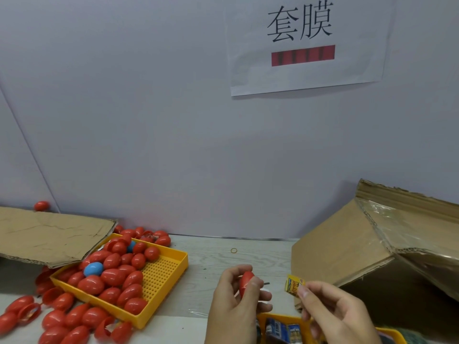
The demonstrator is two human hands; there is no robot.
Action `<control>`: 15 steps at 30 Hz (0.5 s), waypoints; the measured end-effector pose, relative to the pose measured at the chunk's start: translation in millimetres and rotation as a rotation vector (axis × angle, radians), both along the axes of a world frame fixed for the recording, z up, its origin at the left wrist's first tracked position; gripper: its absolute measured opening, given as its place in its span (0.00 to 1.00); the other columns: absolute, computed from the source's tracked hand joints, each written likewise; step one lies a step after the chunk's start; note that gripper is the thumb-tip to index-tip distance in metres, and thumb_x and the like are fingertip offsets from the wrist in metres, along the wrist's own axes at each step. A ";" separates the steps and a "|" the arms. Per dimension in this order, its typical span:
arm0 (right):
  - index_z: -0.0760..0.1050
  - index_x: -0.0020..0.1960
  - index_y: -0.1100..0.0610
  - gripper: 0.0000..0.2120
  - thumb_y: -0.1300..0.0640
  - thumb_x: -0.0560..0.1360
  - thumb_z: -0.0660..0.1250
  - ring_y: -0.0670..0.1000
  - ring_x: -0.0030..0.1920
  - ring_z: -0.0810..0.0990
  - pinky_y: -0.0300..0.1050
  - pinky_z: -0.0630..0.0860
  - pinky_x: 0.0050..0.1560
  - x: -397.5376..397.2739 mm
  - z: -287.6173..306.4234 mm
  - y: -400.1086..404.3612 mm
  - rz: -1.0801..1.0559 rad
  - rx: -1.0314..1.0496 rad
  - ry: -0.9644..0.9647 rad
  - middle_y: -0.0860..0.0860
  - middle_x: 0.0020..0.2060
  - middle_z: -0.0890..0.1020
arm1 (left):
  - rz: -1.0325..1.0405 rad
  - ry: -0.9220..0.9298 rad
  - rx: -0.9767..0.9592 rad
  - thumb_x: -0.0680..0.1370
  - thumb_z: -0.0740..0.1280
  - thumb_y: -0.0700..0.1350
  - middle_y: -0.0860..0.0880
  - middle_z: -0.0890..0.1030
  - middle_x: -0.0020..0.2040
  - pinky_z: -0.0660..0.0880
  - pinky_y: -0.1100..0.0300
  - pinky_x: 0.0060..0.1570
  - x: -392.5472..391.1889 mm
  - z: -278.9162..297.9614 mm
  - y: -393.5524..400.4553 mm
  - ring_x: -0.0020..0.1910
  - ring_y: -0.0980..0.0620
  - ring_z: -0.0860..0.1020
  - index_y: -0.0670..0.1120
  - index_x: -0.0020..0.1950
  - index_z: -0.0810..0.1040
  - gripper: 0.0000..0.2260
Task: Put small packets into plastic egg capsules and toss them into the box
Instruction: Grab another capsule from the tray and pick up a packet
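Note:
My left hand (236, 301) grips a red egg capsule (246, 281) between thumb and fingers, low in the middle. Just to its right, my right hand (332, 309) pinches a small yellow packet (293, 286) by its lower corner. Packet and capsule are apart. Below my hands a yellow tray (390, 332) holds more packets (285, 330). A large cardboard box (360, 244) lies on its side at the right, its opening facing the near right.
A yellow perforated tray (164, 274) at the left holds several red capsules and a blue one (93, 268). More red capsules lie loose on the table around it. A cardboard flap (49, 234) overhangs the far left. A rubber band (234, 250) lies mid-table.

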State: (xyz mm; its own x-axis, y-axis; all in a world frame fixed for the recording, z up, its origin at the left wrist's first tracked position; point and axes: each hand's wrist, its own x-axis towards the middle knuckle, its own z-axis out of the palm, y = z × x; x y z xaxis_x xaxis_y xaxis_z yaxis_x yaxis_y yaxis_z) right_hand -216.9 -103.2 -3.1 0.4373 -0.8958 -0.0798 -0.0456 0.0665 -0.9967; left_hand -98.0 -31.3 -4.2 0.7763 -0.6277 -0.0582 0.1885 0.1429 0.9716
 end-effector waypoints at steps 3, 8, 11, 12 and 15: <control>0.82 0.39 0.63 0.04 0.63 0.72 0.71 0.55 0.25 0.71 0.45 0.67 0.30 -0.2 -1.0 -1.4 0.005 0.006 -0.008 0.59 0.24 0.77 | -0.001 -0.004 -0.010 0.76 0.69 0.33 0.43 0.85 0.39 0.76 0.61 0.27 0.4 1.9 1.5 0.29 0.48 0.81 0.41 0.52 0.77 0.07; 0.82 0.40 0.63 0.04 0.63 0.73 0.71 0.55 0.26 0.71 0.46 0.68 0.31 -0.4 -3.8 -4.8 0.024 0.052 -0.034 0.59 0.25 0.77 | 0.037 -0.013 -0.027 0.75 0.70 0.33 0.39 0.83 0.46 0.79 0.63 0.32 5.1 4.0 3.9 0.33 0.46 0.84 0.42 0.50 0.81 0.06; 0.81 0.39 0.63 0.04 0.64 0.73 0.70 0.55 0.26 0.70 0.45 0.66 0.30 -0.3 -4.9 -6.5 0.026 0.088 -0.060 0.60 0.25 0.77 | 0.023 0.025 -0.059 0.77 0.69 0.36 0.41 0.85 0.43 0.79 0.62 0.32 6.4 3.7 3.2 0.37 0.45 0.85 0.45 0.49 0.85 0.07; 0.81 0.39 0.64 0.05 0.64 0.73 0.70 0.55 0.26 0.70 0.45 0.66 0.30 -0.5 -5.1 -6.9 0.028 0.094 -0.063 0.60 0.25 0.77 | 0.003 0.051 -0.085 0.77 0.68 0.37 0.41 0.85 0.41 0.79 0.62 0.31 5.8 4.7 3.2 0.36 0.45 0.85 0.44 0.50 0.84 0.06; 0.82 0.39 0.63 0.05 0.63 0.73 0.70 0.56 0.26 0.71 0.46 0.67 0.30 -1.2 -6.0 -7.4 0.037 0.094 -0.061 0.60 0.26 0.77 | -0.051 0.242 -0.208 0.77 0.65 0.39 0.34 0.84 0.40 0.78 0.61 0.26 2.7 10.9 4.7 0.30 0.44 0.82 0.34 0.51 0.79 0.09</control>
State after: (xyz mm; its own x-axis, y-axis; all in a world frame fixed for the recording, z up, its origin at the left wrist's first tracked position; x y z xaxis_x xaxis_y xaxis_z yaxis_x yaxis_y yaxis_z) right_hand -218.1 -110.6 -9.1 0.4765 -0.8688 -0.1350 0.0110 0.1594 -0.9871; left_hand -95.3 -26.6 6.6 0.7227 -0.6834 -0.1032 0.4222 0.3182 0.8488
